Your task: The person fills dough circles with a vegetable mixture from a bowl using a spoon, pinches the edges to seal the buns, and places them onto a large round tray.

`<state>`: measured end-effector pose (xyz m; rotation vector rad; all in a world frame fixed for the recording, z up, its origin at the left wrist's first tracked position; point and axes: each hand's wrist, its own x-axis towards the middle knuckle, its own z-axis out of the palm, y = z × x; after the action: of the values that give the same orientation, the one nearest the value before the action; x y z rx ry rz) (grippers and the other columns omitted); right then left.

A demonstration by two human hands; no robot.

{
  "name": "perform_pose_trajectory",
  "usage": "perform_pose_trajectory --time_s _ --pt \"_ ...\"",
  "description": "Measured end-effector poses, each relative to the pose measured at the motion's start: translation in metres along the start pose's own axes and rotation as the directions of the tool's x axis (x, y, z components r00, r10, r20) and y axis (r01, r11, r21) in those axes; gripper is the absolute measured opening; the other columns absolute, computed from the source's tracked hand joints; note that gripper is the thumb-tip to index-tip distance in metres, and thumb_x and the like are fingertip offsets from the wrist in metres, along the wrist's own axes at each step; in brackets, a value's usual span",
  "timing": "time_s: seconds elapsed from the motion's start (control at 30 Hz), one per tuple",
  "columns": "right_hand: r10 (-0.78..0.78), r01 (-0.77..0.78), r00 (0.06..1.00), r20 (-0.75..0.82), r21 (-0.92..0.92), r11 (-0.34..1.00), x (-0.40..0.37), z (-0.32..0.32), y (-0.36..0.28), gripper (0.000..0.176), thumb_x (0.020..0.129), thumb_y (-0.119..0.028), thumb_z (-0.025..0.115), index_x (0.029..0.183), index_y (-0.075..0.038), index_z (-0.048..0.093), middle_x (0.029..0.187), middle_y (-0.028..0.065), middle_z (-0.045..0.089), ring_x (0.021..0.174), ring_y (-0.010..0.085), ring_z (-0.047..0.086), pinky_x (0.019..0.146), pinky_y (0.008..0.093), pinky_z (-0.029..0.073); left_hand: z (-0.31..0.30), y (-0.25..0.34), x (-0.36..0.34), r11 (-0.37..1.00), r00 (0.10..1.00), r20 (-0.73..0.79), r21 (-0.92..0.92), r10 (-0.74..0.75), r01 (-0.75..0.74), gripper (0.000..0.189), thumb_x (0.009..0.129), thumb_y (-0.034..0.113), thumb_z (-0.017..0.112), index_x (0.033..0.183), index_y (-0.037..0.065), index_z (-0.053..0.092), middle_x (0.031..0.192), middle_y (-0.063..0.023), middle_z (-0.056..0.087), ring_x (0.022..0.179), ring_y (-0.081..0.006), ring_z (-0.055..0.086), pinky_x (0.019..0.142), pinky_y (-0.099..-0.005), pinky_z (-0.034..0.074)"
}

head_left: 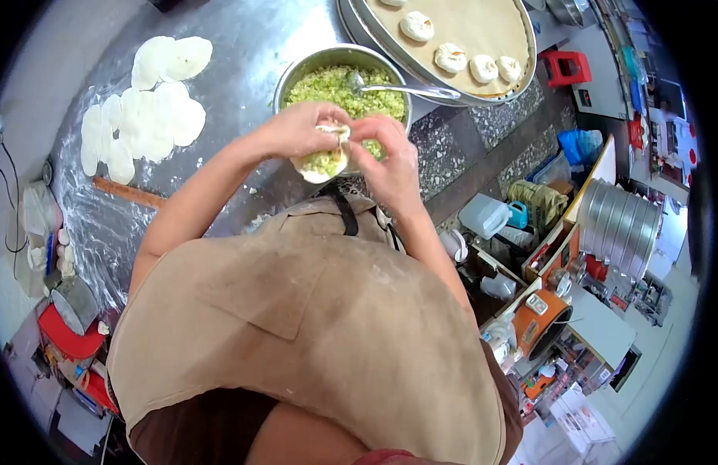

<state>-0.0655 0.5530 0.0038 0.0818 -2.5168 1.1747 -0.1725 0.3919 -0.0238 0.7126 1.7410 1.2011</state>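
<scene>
Both my hands hold one round dough wrapper [322, 164] with green filling in its middle, just in front of my apron. My left hand [297, 128] cups it from the left, fingers pinching its top edge. My right hand [390, 155] grips the right edge, fingers curled over the dough. Right behind my hands stands a metal bowl [297, 71] full of chopped green filling [336, 84], with a spoon [405, 90] resting in it.
Several flat dough rounds [146, 116] lie on the floured steel table [250, 39] at the left, beside a wooden rolling pin [126, 191]. A large round tray [483, 31] at the back holds several finished buns [450, 56]. Cluttered shelves, jugs and stacked pans crowd the right.
</scene>
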Motion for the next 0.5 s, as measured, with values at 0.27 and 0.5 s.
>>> perform_pose_trajectory --time_s 0.27,0.5 --pt "0.460 -0.344 0.885 -0.069 0.569 0.747 -0.001 0.018 0.018 0.012 0.081 -0.004 0.066 0.091 0.001 0.060 0.085 0.0045 0.064 0.073 0.0076 0.060 0.068 0.0212 0.049 0.039 -0.003 -0.011 0.161 0.970 -0.206 -0.970 -0.129 -0.184 0.042 0.091 0.027 0.049 0.124 0.003 0.046 0.121 -0.0138 0.055 0.110 -0.0241 0.055 0.093 -0.0460 0.045" --pt "0.162 -0.158 0.985 -0.053 0.073 0.985 0.008 0.009 0.017 0.019 0.073 -0.005 0.069 0.090 -0.003 0.063 0.076 0.0075 0.057 0.070 0.0190 0.055 0.060 0.0315 0.045 0.052 -0.005 0.007 0.556 0.853 -0.503 -0.753 -0.143 -0.351 0.037 0.083 0.000 0.055 0.120 0.000 0.048 0.110 -0.0107 0.059 0.098 -0.0191 0.060 0.086 -0.0334 0.051"
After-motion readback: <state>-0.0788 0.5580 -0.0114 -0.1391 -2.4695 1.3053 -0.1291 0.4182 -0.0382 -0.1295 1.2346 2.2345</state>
